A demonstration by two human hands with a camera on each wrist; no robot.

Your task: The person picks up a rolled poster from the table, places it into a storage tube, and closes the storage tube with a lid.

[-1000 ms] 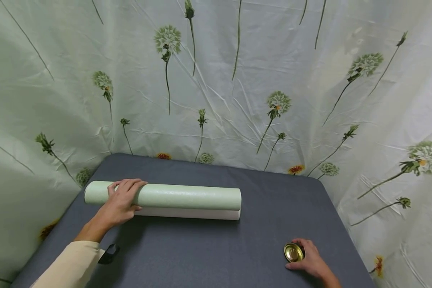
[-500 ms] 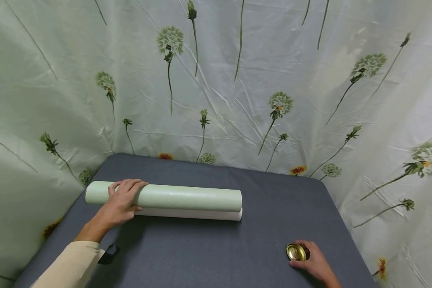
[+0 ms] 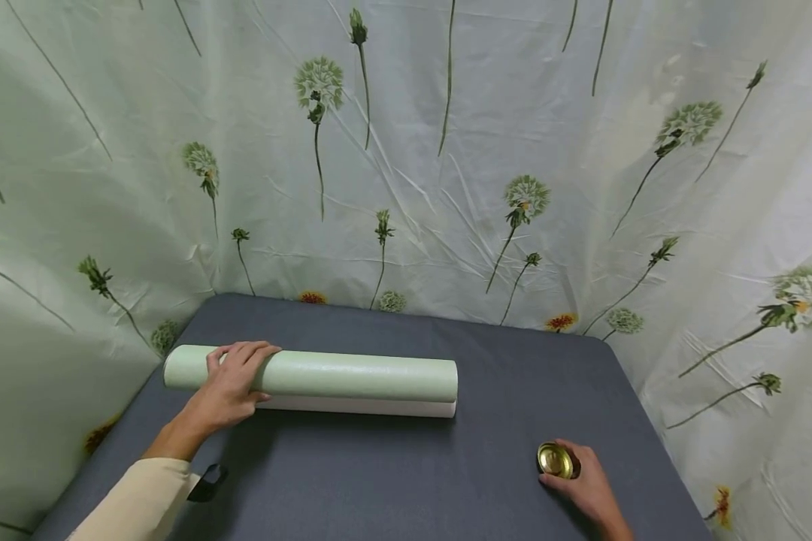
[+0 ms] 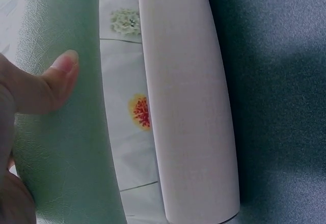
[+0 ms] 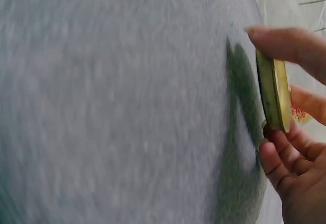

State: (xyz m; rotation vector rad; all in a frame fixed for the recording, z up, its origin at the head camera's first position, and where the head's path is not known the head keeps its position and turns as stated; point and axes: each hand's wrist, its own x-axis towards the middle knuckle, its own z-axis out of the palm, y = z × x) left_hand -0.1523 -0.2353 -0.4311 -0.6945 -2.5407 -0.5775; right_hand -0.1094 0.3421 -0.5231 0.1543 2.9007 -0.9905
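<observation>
My left hand (image 3: 233,387) grips the pale green roll (image 3: 365,376) near its left end, fingers over the top and thumb on the near side. A white roll (image 3: 365,406) lies just below the green one in the head view. The left wrist view has a strip of curtain showing between the green roll (image 4: 71,147) and the white roll (image 4: 188,102). On the right, my right hand (image 3: 587,481) pinches a small round gold metal lid (image 3: 555,460) by its edge. From the right wrist, the lid (image 5: 273,94) appears edge-on, between thumb and fingers, close to the table.
A dark grey cloth covers the table (image 3: 379,473). A white curtain (image 3: 433,203) printed with dandelions hangs behind and at both sides. A black strap or device (image 3: 207,482) sits at my left wrist.
My right hand has moved slightly away from me with the lid, which has tilted a little. The left hand keeps its grip on the green roll. The head view has shifted slightly.
</observation>
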